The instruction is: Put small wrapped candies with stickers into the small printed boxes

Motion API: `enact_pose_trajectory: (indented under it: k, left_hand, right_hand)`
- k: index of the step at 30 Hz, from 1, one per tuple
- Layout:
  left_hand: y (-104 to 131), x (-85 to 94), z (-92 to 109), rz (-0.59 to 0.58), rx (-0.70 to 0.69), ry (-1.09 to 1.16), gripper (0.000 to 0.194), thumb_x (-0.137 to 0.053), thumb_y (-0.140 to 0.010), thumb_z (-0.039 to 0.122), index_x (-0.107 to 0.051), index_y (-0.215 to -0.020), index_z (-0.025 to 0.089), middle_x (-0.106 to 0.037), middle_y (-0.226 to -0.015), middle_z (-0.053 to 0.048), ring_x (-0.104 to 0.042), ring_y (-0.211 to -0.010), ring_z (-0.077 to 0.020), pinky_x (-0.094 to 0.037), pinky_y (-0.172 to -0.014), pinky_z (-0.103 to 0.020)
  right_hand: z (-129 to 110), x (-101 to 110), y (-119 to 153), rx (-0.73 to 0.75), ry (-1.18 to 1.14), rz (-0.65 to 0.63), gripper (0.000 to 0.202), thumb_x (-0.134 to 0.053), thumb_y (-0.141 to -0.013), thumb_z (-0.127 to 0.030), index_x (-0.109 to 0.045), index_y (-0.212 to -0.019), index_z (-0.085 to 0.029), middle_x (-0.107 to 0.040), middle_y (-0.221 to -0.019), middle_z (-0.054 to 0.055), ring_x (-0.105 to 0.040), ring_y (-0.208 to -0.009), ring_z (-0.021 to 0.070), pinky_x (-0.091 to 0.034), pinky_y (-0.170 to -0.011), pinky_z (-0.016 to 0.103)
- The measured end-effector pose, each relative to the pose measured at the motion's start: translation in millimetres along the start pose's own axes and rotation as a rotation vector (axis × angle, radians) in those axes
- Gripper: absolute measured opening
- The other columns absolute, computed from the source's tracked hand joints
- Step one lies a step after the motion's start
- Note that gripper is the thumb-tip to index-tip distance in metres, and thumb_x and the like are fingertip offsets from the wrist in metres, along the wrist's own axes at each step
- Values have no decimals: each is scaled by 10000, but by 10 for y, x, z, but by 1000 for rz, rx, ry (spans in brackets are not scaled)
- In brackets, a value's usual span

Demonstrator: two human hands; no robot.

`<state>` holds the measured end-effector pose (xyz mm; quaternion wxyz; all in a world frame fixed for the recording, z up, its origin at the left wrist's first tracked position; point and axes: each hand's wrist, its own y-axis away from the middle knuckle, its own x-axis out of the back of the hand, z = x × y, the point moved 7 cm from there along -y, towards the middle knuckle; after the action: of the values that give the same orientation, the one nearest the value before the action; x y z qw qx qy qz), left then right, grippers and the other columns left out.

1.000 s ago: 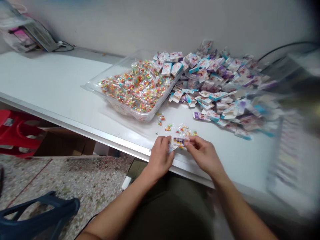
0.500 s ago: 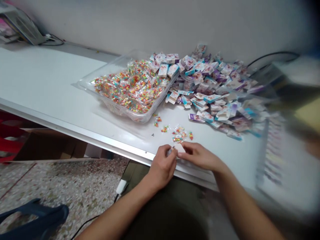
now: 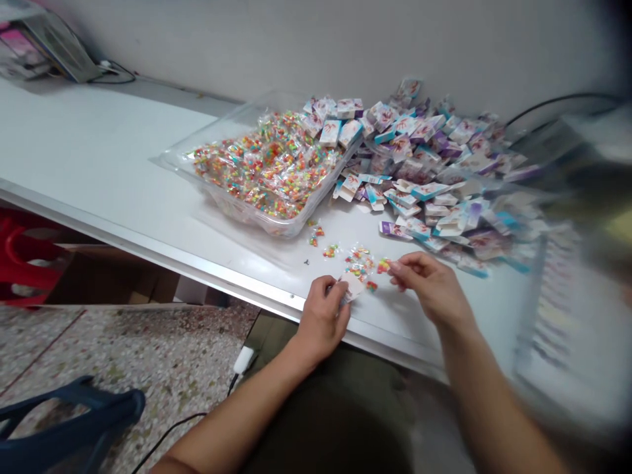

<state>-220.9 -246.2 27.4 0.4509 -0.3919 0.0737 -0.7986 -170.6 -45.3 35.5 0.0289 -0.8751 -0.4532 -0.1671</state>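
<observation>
At the table's front edge my left hand (image 3: 324,315) is closed on a small white box (image 3: 352,288), whose pale flap faces up. To its right, my right hand (image 3: 429,280) pinches a small clear packet of coloured beads (image 3: 384,265) between thumb and fingertips. Several similar packets (image 3: 359,261) lie on the white tabletop just beyond the box. Behind them stands a clear plastic tray (image 3: 281,227) heaped with such packets. A large pile of small white, blue and purple boxes (image 3: 429,164) spreads to the right of the tray.
The white table (image 3: 99,151) runs along a grey wall. Below it are an open cardboard box (image 3: 118,280), a red stool (image 3: 24,257) and a dark blue plastic piece (image 3: 74,415). A blurred sheet (image 3: 553,303) lies at the right, with a black cable (image 3: 557,100) behind.
My right hand has moved right, away from the white box, and now pinches a bead packet. My left hand still holds the box. The view has shifted slightly.
</observation>
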Motion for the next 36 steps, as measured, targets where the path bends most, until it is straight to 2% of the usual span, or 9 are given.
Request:
enact_pose_trajectory:
  k: [3,6,10,13,15,18,23,30,36]
  left_hand:
    - [-19,-19,12,-14,17,-9,352,-529,-830,94,-538,-1177,155,-491,-1077,-124,-549,-960,-209,-522,-844,-370]
    - [-35,-34,43,-28,15,-11,347,-516,-838,105,-531,-1183,145,-496,-1077,-130,-547,-963,-214,-522,-846,-371]
    - [-36,-40,61,-34,1,-15,364,-505,-837,107,-510,-1199,141,-501,-1086,-136,-542,-984,-225,-524,-849,-382]
    - [-33,-46,46,-37,8,-12,374,-504,-835,108,-503,-1206,155,-506,-1089,-133,-544,-1004,-232,-525,-858,-391]
    - [-31,-58,35,-45,17,-3,399,-503,-845,114,-484,-1240,168,-511,-1104,-132,-550,-1021,-234,-525,-866,-394]
    - [-27,-66,26,-35,25,17,469,-504,-857,116,-421,-1315,180,-518,-1146,-139,-553,-1062,-237,-520,-893,-402]
    - [-4,-60,24,21,3,44,533,-520,-861,122,-345,-1363,158,-543,-1173,-157,-543,-1098,-251,-512,-914,-412]
    - [29,-63,15,51,-27,66,553,-511,-865,112,-320,-1381,174,-552,-1178,-154,-550,-1093,-250,-521,-891,-413]
    - [21,-61,-7,52,-24,83,539,-517,-857,106,-340,-1362,175,-550,-1172,-153,-547,-1081,-249,-516,-900,-419]
  right_hand:
    - [-209,-289,225,-11,-106,-134,335,-728,-713,-484,-595,-791,-187,-647,-612,0,-585,-536,127,-438,-513,238]
    - [-239,-484,333,-29,-24,-197,299,-669,-774,-475,-575,-792,-192,-639,-603,-20,-590,-522,118,-453,-546,243]
    - [-224,-517,351,3,192,-242,189,-593,-843,-400,-562,-853,-214,-668,-635,-29,-601,-536,127,-471,-595,262]
    - [-286,-514,355,76,357,-299,173,-549,-865,-336,-568,-1001,-230,-728,-730,-11,-663,-632,162,-484,-644,283]
    - [-356,-510,362,149,504,-279,203,-526,-874,-299,-568,-1062,-236,-757,-823,9,-699,-726,189,-486,-692,304]
    - [-448,-542,392,259,742,-222,191,-488,-896,-270,-582,-1056,-225,-762,-903,37,-712,-794,213,-468,-700,307]
    - [-553,-662,454,424,1098,-172,197,-430,-934,-253,-604,-998,-187,-718,-832,84,-666,-776,226,-383,-615,288]
    - [-680,-718,418,462,1308,-229,116,-484,-909,-218,-594,-875,-208,-681,-750,80,-615,-760,218,-279,-552,292]
    - [-742,-857,390,575,1379,-338,163,-484,-854,-109,-625,-895,-180,-685,-761,110,-607,-796,239,-336,-624,311]
